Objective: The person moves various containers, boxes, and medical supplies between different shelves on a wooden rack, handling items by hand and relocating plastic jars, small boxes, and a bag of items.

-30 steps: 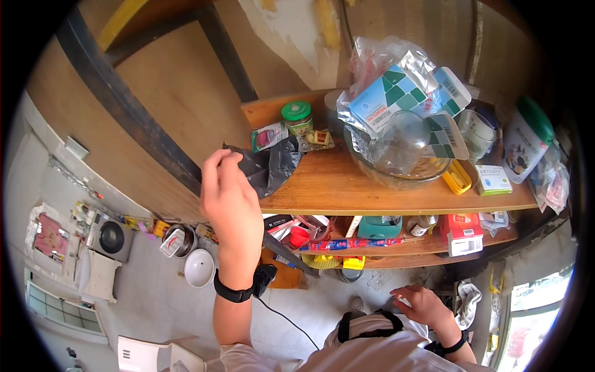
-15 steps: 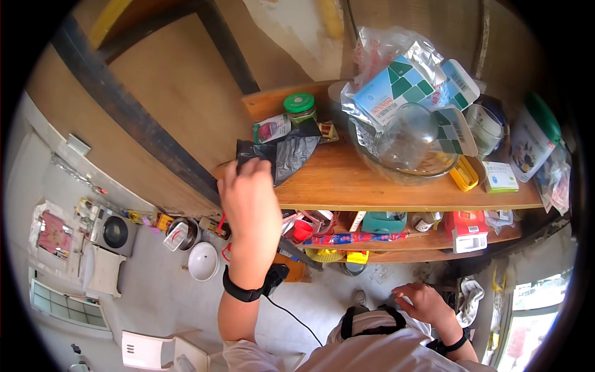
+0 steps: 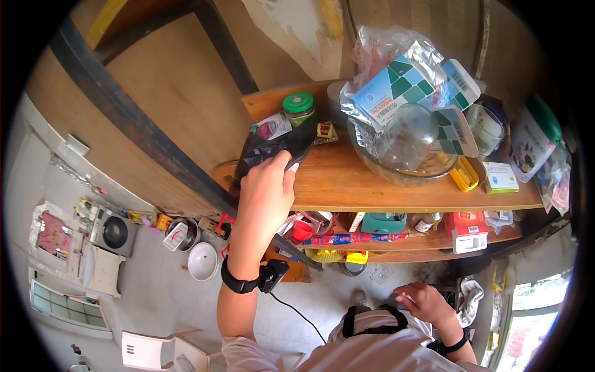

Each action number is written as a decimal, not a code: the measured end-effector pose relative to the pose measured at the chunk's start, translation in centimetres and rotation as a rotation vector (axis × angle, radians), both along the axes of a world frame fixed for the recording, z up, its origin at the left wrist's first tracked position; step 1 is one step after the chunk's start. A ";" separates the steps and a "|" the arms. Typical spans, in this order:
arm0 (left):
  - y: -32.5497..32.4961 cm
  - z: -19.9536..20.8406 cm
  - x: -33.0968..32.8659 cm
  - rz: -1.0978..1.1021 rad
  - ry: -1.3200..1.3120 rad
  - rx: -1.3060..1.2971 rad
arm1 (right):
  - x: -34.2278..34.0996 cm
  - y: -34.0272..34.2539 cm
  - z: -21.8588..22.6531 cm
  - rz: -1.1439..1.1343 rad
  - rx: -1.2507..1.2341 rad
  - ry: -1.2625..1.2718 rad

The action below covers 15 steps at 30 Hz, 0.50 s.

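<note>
Left hand up at the top shelf, fingers curled onto a black plastic bag lying at the shelf's left end, just below the green-lidded jar. Bag not yet lifted clear. Right hand low by the waist, fingers loosely bent, holding nothing.

Single head fisheye, looking steeply down; wooden shelf close ahead, floor far below, rim bent.
</note>
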<state>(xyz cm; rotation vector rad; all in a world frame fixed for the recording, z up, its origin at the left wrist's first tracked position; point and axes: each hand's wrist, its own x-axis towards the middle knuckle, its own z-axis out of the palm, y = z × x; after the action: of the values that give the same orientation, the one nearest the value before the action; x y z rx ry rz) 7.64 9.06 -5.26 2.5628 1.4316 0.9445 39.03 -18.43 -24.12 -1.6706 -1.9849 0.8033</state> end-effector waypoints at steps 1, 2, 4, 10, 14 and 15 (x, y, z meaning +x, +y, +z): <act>-0.3 0.2 0.0 -0.001 0.000 -0.001 | 0.0 0.0 0.0 -0.001 -0.001 0.000; -0.9 0.6 0.0 -0.055 -0.032 -0.051 | 0.0 0.1 -0.1 0.001 0.011 0.010; -2.0 1.8 0.4 -0.063 0.044 -0.215 | 0.0 0.1 -0.1 0.000 0.017 0.018; 0.0 2.6 0.5 0.061 0.027 -0.411 | -0.4 0.8 0.6 0.038 -0.058 0.012; 0.1 0.5 0.0 -0.021 0.167 -0.051 | -0.7 0.6 -0.1 0.067 0.024 0.015; -0.3 0.4 0.5 0.038 0.254 -0.101 | -0.6 0.6 -0.5 0.069 0.028 0.016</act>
<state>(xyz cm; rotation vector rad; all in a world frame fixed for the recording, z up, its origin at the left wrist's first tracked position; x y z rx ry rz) 8.12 8.77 -4.86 2.6643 1.5469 0.5481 38.43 -17.85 -24.61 -1.5833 -2.0429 0.8070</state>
